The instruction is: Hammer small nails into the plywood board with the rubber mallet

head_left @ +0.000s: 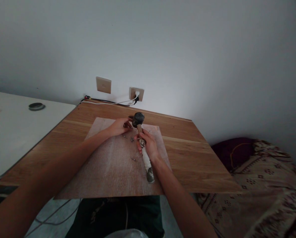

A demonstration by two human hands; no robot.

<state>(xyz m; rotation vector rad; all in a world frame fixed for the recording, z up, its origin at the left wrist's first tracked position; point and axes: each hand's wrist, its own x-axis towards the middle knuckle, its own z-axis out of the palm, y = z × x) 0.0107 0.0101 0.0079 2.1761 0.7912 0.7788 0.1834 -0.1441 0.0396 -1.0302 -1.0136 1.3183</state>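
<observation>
My right hand (148,142) is wrapped round the handle of a mallet (146,162), high up near its black head (138,119). The handle is worn, with white and dark patches. The head hovers over or rests near the far edge of a thin reddish plywood sheet (108,175); the gap cannot be judged. Just left of the head, my left hand (120,126) is closed with its fingers bent together, and whatever they pinch is too small to make out. Between and below the hands lie small nails, one nail (133,159) nearer to me.
Under the sheet is a wooden tabletop (197,165) against the wall. Cables (108,101) run along its back edge to a wall socket (136,94). At left, a white table (11,132) bears a round dark-rimmed object (36,106). Patterned bedding (259,181) lies at right.
</observation>
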